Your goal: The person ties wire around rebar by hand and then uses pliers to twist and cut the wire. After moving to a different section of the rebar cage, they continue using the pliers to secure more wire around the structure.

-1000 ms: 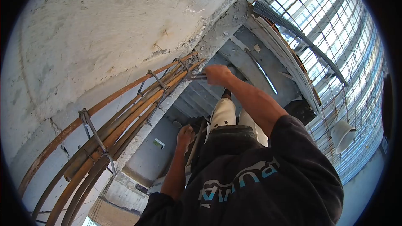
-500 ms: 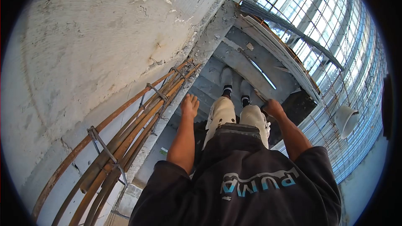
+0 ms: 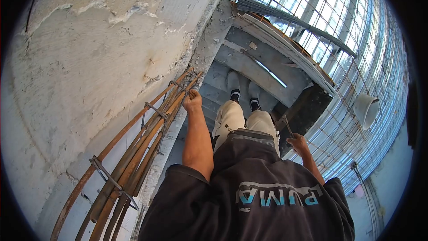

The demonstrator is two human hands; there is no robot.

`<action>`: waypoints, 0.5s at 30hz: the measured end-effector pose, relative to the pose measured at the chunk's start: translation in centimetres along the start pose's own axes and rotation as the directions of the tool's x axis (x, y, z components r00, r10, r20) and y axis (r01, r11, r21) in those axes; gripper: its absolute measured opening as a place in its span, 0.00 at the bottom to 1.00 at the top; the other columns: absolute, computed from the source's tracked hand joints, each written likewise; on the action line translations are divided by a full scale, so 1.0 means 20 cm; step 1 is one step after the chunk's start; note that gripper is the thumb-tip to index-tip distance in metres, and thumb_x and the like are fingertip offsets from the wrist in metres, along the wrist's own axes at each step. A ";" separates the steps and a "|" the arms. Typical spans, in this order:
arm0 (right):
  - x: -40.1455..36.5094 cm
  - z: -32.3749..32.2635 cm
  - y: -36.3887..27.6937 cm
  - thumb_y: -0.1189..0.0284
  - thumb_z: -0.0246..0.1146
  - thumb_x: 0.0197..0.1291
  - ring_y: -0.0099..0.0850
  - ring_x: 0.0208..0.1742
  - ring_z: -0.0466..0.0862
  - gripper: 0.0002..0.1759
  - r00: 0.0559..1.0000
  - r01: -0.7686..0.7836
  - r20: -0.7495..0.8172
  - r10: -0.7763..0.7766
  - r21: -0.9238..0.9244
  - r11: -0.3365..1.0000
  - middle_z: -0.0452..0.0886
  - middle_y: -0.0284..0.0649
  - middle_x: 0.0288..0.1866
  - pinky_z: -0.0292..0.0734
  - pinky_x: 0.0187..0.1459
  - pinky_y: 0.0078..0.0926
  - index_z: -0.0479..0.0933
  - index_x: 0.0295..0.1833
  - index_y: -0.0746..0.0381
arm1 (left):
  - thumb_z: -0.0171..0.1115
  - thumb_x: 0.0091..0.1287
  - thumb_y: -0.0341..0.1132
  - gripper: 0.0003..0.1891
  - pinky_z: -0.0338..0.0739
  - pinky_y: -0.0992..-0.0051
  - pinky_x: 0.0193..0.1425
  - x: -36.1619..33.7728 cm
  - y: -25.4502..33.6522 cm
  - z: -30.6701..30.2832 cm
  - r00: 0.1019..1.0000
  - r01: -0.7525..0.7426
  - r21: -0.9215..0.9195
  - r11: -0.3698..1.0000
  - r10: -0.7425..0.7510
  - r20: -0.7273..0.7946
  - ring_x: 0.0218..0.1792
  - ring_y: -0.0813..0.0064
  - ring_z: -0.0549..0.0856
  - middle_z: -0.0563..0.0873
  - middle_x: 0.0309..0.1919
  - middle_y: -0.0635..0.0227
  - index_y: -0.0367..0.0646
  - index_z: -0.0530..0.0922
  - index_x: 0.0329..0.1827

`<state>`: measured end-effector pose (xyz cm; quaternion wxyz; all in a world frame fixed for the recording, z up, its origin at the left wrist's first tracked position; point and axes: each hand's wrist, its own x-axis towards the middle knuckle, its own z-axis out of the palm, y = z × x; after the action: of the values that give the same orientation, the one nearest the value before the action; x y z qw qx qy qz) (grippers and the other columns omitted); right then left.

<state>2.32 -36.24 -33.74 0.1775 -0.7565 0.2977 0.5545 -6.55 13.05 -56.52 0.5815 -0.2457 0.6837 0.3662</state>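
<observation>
My left hand [image 3: 192, 101] is raised to the upper end of a rebar cage [image 3: 147, 138], its fingers curled on the edge near the top tie. The cage is made of rusty long bars joined by bent stirrups and leans along the concrete wall. My right hand [image 3: 299, 144] is closed around a slim metal tool [image 3: 287, 125] that points up and away; its working end is too small to make out. Both feet stand on grey concrete steps, between the two hands.
A long shiny bar [image 3: 269, 72] lies on the landing. At right, wire mesh [image 3: 370, 40] covers bright corrugated sheeting, with a bundle of thin wire [image 3: 298, 23] on it. A white bucket [image 3: 366, 111] rests there too. A dark panel [image 3: 308, 111] borders the steps.
My left hand has moved up and left onto the rebar cage. My right hand has moved downward with the tool, now further from my legs. The view has shifted slightly.
</observation>
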 end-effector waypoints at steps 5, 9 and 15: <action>-0.09 0.08 -0.11 0.67 0.70 0.55 0.26 0.28 0.79 0.28 0.987 0.142 0.071 -0.143 0.023 0.990 0.81 0.38 0.33 0.74 0.29 0.29 0.79 0.60 0.69 | 0.49 0.76 0.29 0.14 0.82 0.56 0.54 -0.06 -0.05 0.00 0.999 -0.041 -0.006 0.999 0.041 -0.006 0.43 0.62 0.88 0.86 0.47 0.55 0.31 0.73 0.60; -0.13 0.06 -0.05 0.66 0.71 0.54 0.29 0.32 0.83 0.30 0.979 0.204 0.009 -0.204 0.049 0.978 0.85 0.43 0.38 0.79 0.34 0.31 0.78 0.61 0.70 | 0.47 0.77 0.28 0.20 0.77 0.55 0.64 -0.18 -0.11 0.00 0.996 -0.054 -0.009 0.999 0.054 0.069 0.58 0.65 0.83 0.79 0.63 0.62 0.39 0.68 0.70; -0.17 0.04 0.10 0.65 0.70 0.58 0.30 0.32 0.83 0.30 0.982 0.115 -0.166 -0.092 0.138 0.984 0.84 0.46 0.37 0.79 0.33 0.32 0.76 0.60 0.74 | 0.51 0.76 0.31 0.25 0.74 0.57 0.69 -0.19 -0.04 -0.19 0.967 -0.091 0.479 0.873 -0.038 0.253 0.69 0.66 0.75 0.71 0.73 0.65 0.48 0.65 0.76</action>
<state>-0.18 -36.43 -30.66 0.2372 -0.7975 0.3113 0.4591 -7.58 9.26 -52.80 0.7020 -0.0328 0.6769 0.2187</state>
